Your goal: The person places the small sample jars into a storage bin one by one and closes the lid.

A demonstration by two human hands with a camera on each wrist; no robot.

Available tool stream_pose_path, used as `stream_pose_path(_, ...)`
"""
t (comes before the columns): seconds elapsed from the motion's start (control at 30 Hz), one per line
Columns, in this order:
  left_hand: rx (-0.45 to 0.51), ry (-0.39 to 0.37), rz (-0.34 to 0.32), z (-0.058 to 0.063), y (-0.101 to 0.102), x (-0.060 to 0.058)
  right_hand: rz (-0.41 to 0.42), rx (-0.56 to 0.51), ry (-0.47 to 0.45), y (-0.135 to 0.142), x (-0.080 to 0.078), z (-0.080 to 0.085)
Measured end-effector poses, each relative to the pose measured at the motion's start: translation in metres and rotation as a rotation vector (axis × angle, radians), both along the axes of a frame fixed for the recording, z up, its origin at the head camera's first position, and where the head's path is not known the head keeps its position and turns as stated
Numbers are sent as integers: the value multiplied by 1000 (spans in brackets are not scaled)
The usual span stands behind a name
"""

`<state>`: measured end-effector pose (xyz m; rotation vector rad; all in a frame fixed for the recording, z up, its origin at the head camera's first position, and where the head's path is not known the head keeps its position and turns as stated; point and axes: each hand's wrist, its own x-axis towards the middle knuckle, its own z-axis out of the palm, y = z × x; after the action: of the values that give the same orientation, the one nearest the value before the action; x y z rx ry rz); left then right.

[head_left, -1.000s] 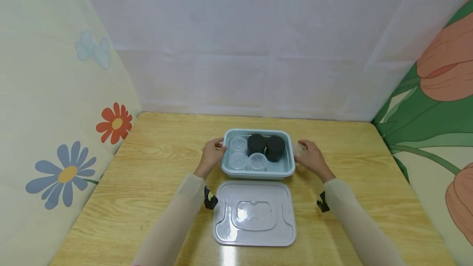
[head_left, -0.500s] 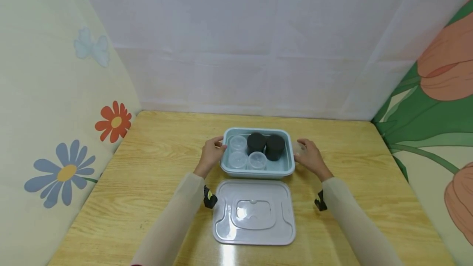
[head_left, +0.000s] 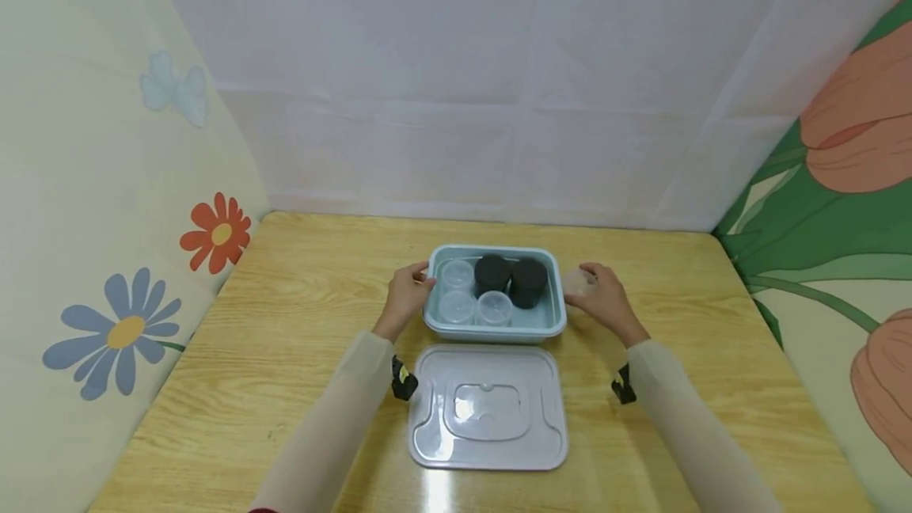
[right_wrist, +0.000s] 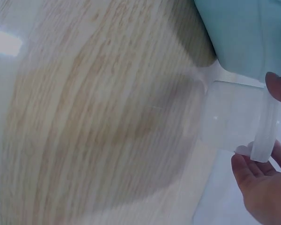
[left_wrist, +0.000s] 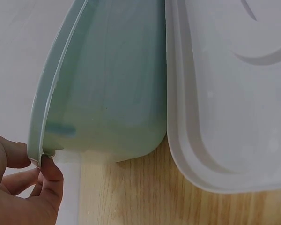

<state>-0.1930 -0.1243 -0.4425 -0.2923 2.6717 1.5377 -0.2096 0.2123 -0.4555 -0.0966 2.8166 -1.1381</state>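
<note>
A light blue plastic box stands uncovered on the table. Its left rim is pinched between the thumb and fingers of my left hand; the left wrist view shows this grip at the box's corner. Beside the box's right wall, outside it, my right hand holds a clear plastic jar around its lid end. Inside the box sit two black cylinders, side by side, and three clear lidded cups on the left and front.
A pale grey box lid lies flat on the wooden table, just in front of the box. A white cloth hangs behind the table. Flower-printed cloths stand at both sides.
The clear jar shows more plainly in my right hand, which has shifted slightly away from the box. My left hand keeps its hold on the rim. The whole view has drifted a little.
</note>
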Motion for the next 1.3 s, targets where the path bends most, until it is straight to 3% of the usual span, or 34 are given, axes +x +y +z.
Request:
stream_pose_path(0.57,6,22,4,-1,0,-2,22,7,61,12,-1,21)
stream_pose_path(1.3,8,15,5,-1,0,-2,38,-38,101,-7,6,57)
